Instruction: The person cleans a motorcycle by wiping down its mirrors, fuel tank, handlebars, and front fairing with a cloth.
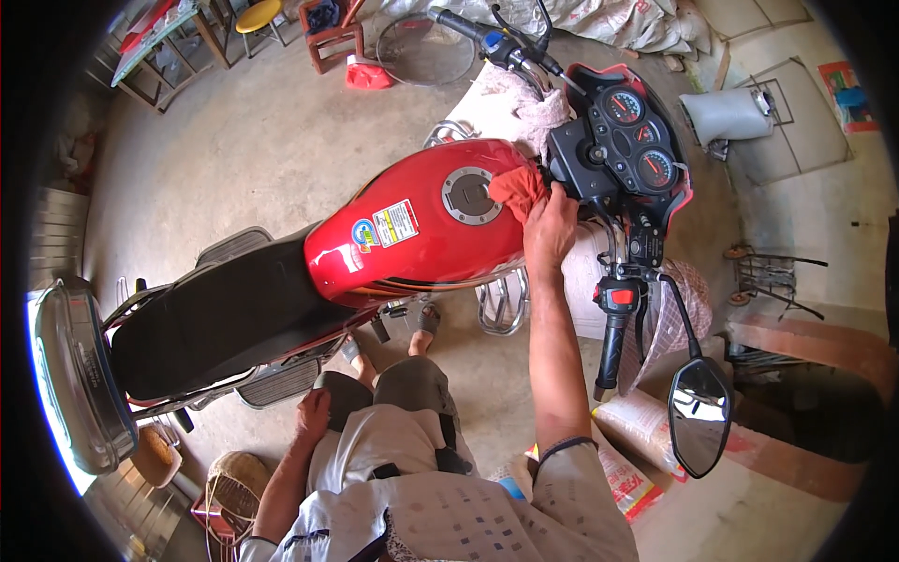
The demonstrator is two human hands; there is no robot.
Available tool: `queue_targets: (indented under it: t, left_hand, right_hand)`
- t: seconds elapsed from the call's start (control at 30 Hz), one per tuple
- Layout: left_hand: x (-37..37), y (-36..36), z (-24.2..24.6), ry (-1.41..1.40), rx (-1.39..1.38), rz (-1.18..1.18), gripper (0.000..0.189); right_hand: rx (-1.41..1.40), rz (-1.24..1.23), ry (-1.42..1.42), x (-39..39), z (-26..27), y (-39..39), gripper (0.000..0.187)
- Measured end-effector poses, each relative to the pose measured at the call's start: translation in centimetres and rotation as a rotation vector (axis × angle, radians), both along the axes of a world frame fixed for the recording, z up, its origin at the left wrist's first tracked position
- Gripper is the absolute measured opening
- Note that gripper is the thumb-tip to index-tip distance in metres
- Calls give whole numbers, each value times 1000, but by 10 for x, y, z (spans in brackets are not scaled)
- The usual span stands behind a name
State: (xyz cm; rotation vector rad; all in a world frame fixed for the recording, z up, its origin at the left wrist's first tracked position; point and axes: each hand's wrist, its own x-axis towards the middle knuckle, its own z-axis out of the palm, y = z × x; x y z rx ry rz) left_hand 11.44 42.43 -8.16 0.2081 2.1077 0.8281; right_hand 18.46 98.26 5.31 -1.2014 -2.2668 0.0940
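A motorcycle stands across my view, its glossy red fuel tank [414, 204] in the middle and its black seat [218, 330] to the left. My right hand [551, 228] holds a crumpled red cloth [518, 194] at the front end of the tank, just behind the handlebar clamp cover [586, 158]. Part of the cloth lies against the edge of the round fuel cap [467, 195]. The instrument cluster [635, 140] sits beyond the hand. My left hand [315, 411] hangs at my thigh with fingers curled; its palm is hidden.
The right handlebar grip [612, 351] and a mirror [700, 414] reach toward me. Pale cloths [491, 105] cover something beside the front end. Sacks [632, 428] lie at lower right, a wicker basket [239, 478] at lower left. A yellow stool [260, 15] stands at the back.
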Motion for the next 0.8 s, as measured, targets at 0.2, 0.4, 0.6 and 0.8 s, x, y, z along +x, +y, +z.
queue_targets:
  t: [0.2, 0.4, 0.6, 0.8]
  left_hand:
    - [15, -20, -16, 109, 44, 11, 29]
    - [11, -27, -18, 14, 81, 77, 28]
    - [0, -22, -12, 19, 56, 56, 28]
    - [-1, -22, -19, 33, 14, 26, 31]
  right_hand:
    - [-134, -256, -256, -37, 6, 13, 30]
    - [-14, 158, -181, -2, 7, -26, 37]
    - [-30, 170, -229, 23, 6, -85, 43]
    - [-207, -108, -175, 4, 10, -57, 33]
